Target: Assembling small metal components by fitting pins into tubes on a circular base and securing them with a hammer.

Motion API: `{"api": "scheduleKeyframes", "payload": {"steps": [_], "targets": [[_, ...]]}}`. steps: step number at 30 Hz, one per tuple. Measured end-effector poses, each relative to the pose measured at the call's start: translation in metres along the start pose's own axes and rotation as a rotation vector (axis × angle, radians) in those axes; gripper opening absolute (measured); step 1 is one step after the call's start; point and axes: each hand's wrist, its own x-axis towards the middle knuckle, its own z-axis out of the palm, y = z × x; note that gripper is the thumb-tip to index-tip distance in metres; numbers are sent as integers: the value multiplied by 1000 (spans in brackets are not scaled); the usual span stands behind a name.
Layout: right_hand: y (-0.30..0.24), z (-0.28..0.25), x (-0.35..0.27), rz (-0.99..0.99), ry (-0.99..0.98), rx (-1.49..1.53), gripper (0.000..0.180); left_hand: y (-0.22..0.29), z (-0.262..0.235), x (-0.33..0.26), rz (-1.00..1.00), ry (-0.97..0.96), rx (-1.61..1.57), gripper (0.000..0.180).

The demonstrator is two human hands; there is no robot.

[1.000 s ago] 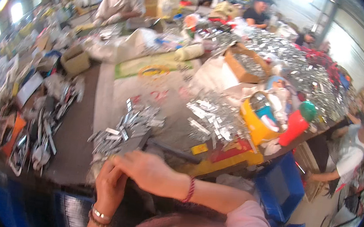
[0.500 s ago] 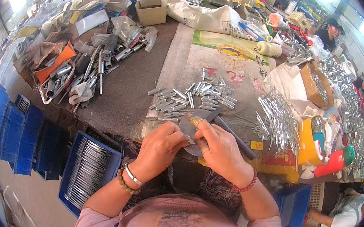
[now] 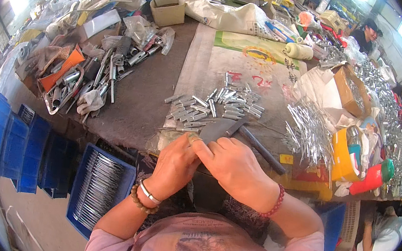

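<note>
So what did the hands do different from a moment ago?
Not much. The left hand and right hand stay pressed together at the table edge, working on a small part hidden between the fingers, beside the flat grey metal hammer. Mostly the head camera shifted. The heap of small silver metal tubes and the blue plastic crate lie unmoved.

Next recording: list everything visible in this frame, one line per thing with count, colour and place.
short metal pins: many, silver, loose pile on the table ahead of the hands
hammer: one, grey head, dark handle, lying just beyond the hands
long metal rods: a heap, silver, right of the hammer
cardboard box: one, brown, far side, open
tools and metal parts: a heap, mixed colours, left part of the table
crate: one, blue, below the table edge, filled with metal rods
left hand: at the table edge, fingers meeting the right hand's
right hand: beside it, what the fingers pinch is hidden
</note>
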Motion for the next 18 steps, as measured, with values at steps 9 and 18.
{"api": "scheduleKeyframes", "payload": {"steps": [9,18], "targets": [[12,-7,-14,112,-72,138,43,8,-3,6,-48,-49,-10,25],[47,-10,-84,504,17,-24,61,4,1,3,-85,-22,-70,23]]}}
